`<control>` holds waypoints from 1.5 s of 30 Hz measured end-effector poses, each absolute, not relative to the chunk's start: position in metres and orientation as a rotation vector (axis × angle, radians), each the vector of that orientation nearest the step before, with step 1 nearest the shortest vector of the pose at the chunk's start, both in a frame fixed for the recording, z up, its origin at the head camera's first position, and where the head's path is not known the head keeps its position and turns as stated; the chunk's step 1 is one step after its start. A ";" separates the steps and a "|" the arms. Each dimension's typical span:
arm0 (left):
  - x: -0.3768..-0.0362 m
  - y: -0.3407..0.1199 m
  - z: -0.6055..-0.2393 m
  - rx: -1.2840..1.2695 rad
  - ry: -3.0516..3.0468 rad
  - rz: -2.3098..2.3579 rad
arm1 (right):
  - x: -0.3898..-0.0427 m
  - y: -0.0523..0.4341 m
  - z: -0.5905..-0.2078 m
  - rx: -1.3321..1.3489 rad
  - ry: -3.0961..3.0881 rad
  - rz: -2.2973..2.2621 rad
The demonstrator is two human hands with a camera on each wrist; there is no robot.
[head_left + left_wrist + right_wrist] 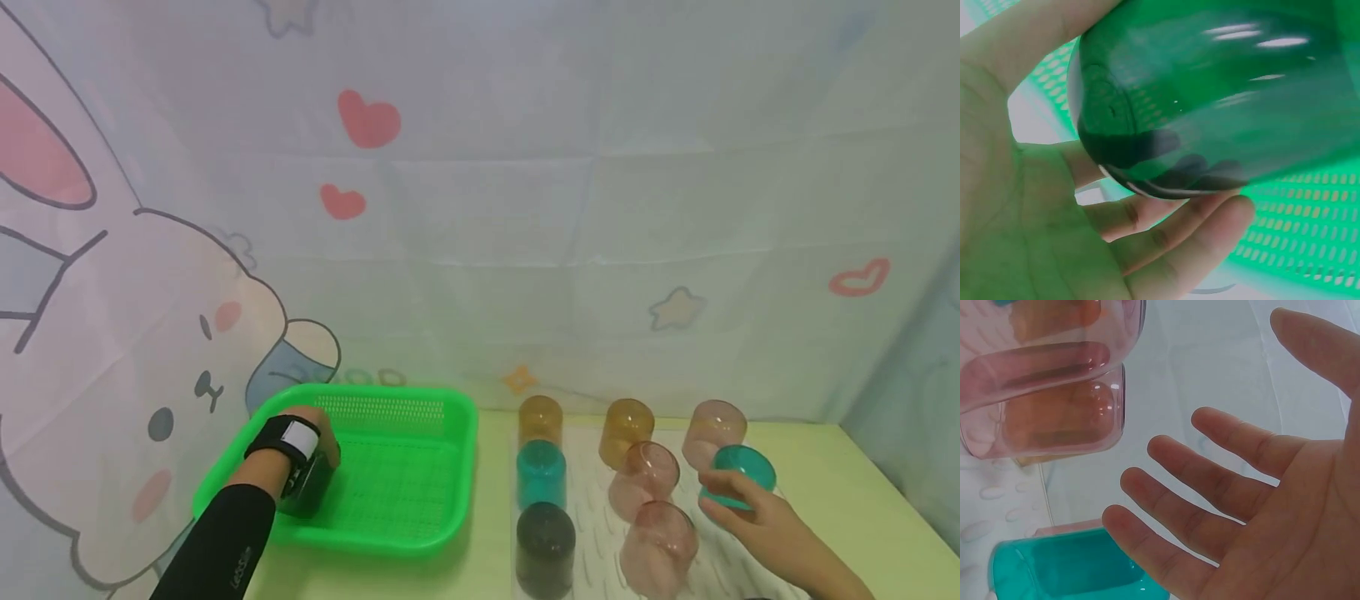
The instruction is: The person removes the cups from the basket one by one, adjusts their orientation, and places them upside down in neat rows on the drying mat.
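Over the bright green perforated plastic basket (420, 467) the left hand (318, 437) grips a dark translucent plastic cup (307, 487) — glossy (1210, 94), fingers (1191, 231) curled under. Right hand (1260, 506), fingers spread, touches a teal translucent cup (1066, 572) on the ridged white mat (592, 492) — pale green table (832, 483).

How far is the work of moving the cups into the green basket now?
Nothing lies loose in the green basket yet. The left hand holds a dark cup inside it, not released. The right hand reaches with straight fingers to a teal cup. Eight cups remain on the white mat.
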State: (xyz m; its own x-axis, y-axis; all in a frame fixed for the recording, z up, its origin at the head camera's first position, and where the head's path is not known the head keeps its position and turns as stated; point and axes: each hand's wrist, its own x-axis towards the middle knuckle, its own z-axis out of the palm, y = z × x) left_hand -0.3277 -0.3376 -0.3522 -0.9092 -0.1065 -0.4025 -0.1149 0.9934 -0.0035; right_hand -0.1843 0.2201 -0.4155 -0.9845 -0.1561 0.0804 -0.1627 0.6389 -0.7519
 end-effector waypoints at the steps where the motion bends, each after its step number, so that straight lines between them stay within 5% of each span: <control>1: -0.329 -0.336 -0.349 -0.127 2.724 0.010 | -0.185 0.219 -0.416 0.281 -2.832 1.294; 23: -0.308 -0.311 -0.328 0.419 2.969 0.594 | -0.193 0.220 -0.413 0.367 -2.763 1.239; 32: -0.268 -0.277 -0.327 0.482 3.029 0.931 | -0.190 0.217 -0.406 0.389 -2.734 1.252; 45: -0.254 -0.241 -0.349 0.492 3.032 1.250 | -0.183 0.220 -0.403 0.343 -2.721 1.170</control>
